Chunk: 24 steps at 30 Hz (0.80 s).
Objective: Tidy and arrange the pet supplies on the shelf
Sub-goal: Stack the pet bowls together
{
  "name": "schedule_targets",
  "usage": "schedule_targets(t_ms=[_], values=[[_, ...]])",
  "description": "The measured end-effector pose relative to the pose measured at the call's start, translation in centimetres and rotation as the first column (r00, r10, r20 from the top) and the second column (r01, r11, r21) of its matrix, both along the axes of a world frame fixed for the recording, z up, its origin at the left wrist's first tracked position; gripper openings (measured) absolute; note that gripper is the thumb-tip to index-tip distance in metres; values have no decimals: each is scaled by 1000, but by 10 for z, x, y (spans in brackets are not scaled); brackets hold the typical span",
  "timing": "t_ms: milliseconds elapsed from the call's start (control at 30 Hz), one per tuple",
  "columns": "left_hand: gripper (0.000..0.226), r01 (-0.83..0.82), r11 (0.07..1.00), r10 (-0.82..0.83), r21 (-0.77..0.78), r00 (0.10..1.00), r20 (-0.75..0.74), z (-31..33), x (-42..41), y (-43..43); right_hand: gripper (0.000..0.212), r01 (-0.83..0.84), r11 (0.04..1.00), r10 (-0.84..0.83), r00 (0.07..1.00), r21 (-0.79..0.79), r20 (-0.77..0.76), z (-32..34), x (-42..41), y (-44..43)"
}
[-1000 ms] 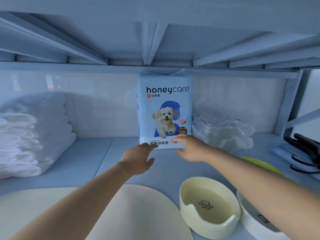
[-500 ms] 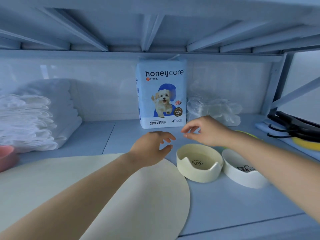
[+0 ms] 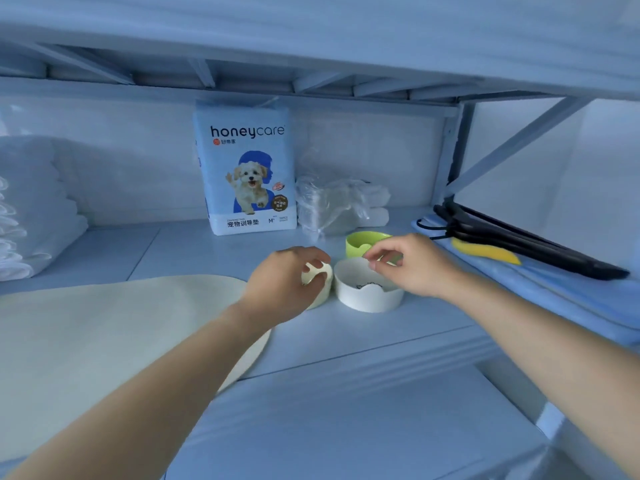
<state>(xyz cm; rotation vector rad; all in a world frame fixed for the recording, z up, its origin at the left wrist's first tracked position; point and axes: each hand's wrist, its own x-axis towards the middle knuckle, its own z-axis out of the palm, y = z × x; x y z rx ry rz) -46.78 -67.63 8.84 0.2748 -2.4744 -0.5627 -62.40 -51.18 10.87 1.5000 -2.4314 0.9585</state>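
Note:
A blue honeycare pad pack point(image 3: 247, 171) stands upright against the shelf's back wall. In front of it sit three pet bowls: a cream bowl point(image 3: 323, 284), a white bowl point(image 3: 367, 296) and a green bowl point(image 3: 362, 241) behind them. My left hand point(image 3: 287, 282) curls over the cream bowl, fingers on its rim, and hides most of it. Hovering over the white bowl's far rim is my right hand point(image 3: 412, 263), its fingers bent close to the green bowl; whether it touches either bowl is unclear.
A cream round mat point(image 3: 114, 330) lies at the front left. Folded white towels point(image 3: 31, 209) are stacked at the left. A crumpled clear plastic bag point(image 3: 337, 204) lies beside the pack. Black hangers point(image 3: 519, 240) and a yellow item point(image 3: 485, 252) rest on blue cloth at the right.
Both hands have drawn back from the pad pack to the bowls. My left hand has come down onto the cream bowl. The view has pulled back from the shelf.

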Motion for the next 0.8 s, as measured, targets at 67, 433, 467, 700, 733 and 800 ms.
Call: schedule_targets(t_ms=[67, 433, 467, 700, 733, 800], values=[[20, 20, 1000, -20, 5, 1000, -6, -5, -3, 14, 12, 6, 1000, -6, 1000, -6, 11, -4, -3, 21], [20, 68, 997, -69, -32, 997, -30, -12, -26, 29, 11, 94, 993, -92, 995, -73, 28, -36, -33, 56], [20, 75, 996, -75, -39, 997, -21, -9, -33, 27, 11, 103, 991, -102, 995, -80, 24, -38, -38, 56], [16, 88, 992, -83, -95, 995, 53, 13, -97, 3, 12, 138, 983, -136, 990, -123, 27, -36, -83, 28], [15, 84, 991, -77, -105, 995, 66, 15, -106, -1, 13, 128, 984, -127, 992, -126, 20, -33, -90, 21], [15, 80, 989, -68, -126, 993, 96, 17, -123, -10, 15, 117, 987, -119, 993, -112, -12, -27, -105, 6]])
